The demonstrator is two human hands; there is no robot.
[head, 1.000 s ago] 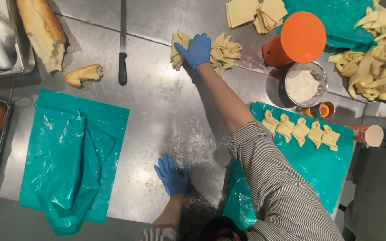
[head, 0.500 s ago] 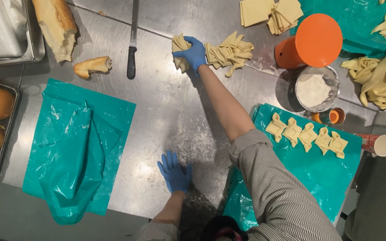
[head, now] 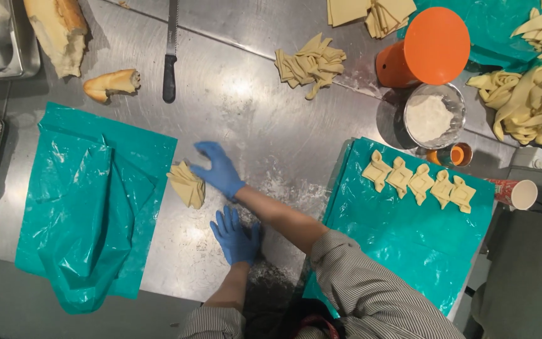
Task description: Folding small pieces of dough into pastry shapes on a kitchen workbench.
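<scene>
My right hand (head: 219, 171), in a blue glove, reaches left across the steel table (head: 252, 119), its spread fingertips touching a small stack of folded dough pieces (head: 187, 184). That stack lies on the table at the right edge of a crumpled teal plastic sheet (head: 89, 201). Just below, my gloved left hand (head: 234, 236) rests flat on the floured metal with nothing in it. A larger pile of dough pieces (head: 311, 63) sits at the far middle of the table.
Several shaped pastries (head: 418, 182) line a second teal sheet (head: 403, 245) at right. Behind it stand a bowl of flour (head: 433, 117), an orange container (head: 423, 47) and a heap of dough strips (head: 528, 94). A knife (head: 170, 56), bread pieces (head: 111, 83) and trays lie far left.
My right hand has come back from the far dough pile toward me and to the left, bringing a small stack of dough down beside the left teal sheet. The left hand stayed put.
</scene>
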